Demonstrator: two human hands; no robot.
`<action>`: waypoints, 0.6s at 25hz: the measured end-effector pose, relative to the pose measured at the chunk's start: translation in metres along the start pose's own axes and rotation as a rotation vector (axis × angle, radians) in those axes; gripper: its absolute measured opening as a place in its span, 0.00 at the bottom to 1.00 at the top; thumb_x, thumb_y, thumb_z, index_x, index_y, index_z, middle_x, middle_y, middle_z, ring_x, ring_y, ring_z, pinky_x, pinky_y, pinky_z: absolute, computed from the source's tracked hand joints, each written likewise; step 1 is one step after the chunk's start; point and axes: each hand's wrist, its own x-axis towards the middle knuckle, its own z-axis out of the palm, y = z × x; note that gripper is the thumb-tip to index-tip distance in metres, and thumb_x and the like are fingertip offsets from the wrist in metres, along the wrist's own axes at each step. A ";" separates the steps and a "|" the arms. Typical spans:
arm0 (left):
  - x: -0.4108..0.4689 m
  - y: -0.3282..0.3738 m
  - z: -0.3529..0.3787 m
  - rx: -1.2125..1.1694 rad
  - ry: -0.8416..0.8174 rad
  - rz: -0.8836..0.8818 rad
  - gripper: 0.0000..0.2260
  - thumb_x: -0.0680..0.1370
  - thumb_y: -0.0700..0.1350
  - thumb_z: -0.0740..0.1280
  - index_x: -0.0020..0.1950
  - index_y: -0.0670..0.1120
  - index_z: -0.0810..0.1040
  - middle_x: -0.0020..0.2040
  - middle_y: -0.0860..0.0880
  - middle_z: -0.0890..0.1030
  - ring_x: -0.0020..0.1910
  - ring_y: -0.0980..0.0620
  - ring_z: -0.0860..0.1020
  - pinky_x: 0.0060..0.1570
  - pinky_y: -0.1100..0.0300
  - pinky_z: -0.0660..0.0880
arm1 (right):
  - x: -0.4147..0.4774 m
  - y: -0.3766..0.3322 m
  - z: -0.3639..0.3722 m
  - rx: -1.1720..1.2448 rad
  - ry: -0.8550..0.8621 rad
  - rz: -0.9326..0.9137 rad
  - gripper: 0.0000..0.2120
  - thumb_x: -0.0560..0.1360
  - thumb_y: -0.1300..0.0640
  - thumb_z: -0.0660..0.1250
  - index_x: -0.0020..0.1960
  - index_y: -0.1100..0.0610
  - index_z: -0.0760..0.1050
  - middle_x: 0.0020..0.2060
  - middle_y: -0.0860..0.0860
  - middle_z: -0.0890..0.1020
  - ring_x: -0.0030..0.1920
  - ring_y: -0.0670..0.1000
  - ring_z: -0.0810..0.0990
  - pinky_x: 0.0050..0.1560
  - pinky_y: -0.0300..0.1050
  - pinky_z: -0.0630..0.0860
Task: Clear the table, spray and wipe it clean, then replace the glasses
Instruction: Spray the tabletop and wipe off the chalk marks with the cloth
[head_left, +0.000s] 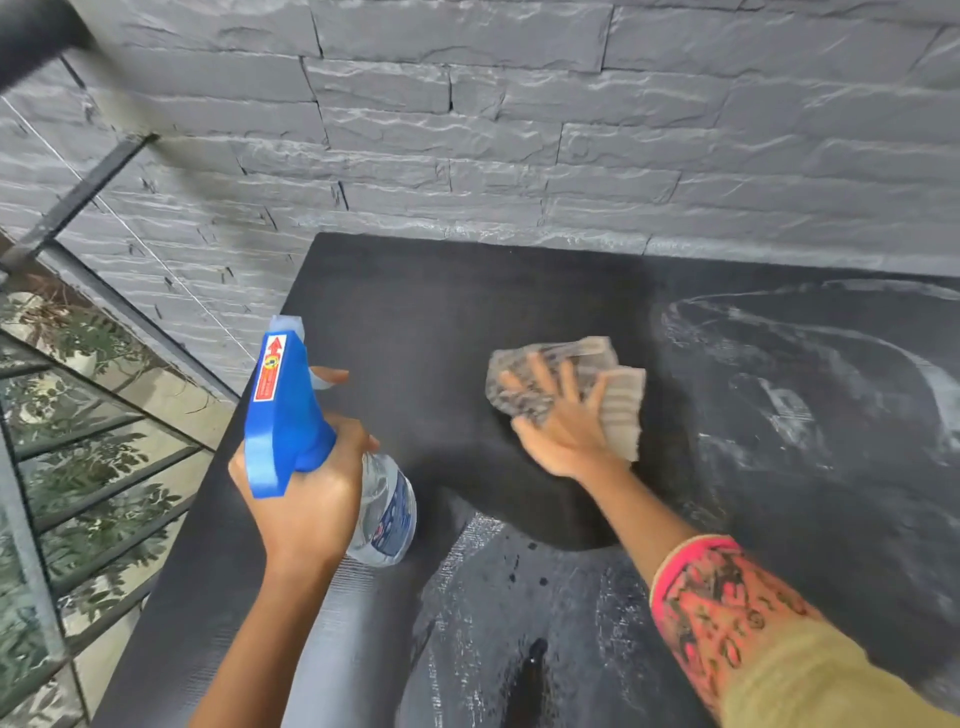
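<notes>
Grey cloth (566, 384) at frame centre, pressed flat under spread right hand (563, 421) on dark wet-streaked surface (415, 312), clear blue-headed spray bottle (311, 436) lower left, gripped in curled left hand (306, 488), apart from cloth

Terrace: railing (83, 189), stone wall (519, 130), table (415, 312).

A wall (519, 130) of rough grey stone blocks, laid in uneven courses, fills the upper part of the view. At far left a blurred dark handrail (31, 36) crosses the top corner, and a black diagonal bar (78, 197) slants down beneath it. A thin pale line (130, 223) runs across the stone nearby. Lower left, dark horizontal bars (104, 499) overlie green leafy plants (98, 332) and a patch of pale ground (166, 395).
</notes>
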 end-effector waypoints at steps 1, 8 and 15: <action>0.000 -0.002 0.000 0.002 0.000 -0.003 0.09 0.65 0.37 0.64 0.43 0.35 0.76 0.28 0.60 0.79 0.28 0.63 0.77 0.34 0.76 0.70 | -0.016 -0.024 0.009 -0.006 -0.015 -0.136 0.29 0.77 0.41 0.52 0.74 0.34 0.43 0.77 0.45 0.39 0.76 0.59 0.38 0.68 0.72 0.32; -0.001 -0.004 0.002 -0.042 -0.002 0.060 0.10 0.66 0.35 0.63 0.45 0.34 0.76 0.29 0.62 0.79 0.29 0.64 0.78 0.33 0.78 0.70 | -0.148 0.024 0.040 -0.142 0.056 -0.426 0.28 0.74 0.37 0.53 0.72 0.30 0.47 0.77 0.42 0.46 0.77 0.56 0.44 0.70 0.67 0.37; -0.007 0.007 0.004 -0.057 0.004 0.084 0.19 0.65 0.35 0.63 0.42 0.60 0.74 0.33 0.40 0.79 0.29 0.46 0.75 0.32 0.69 0.71 | -0.029 -0.001 0.016 0.026 0.031 0.097 0.28 0.78 0.42 0.53 0.74 0.33 0.44 0.77 0.43 0.40 0.76 0.59 0.39 0.68 0.73 0.35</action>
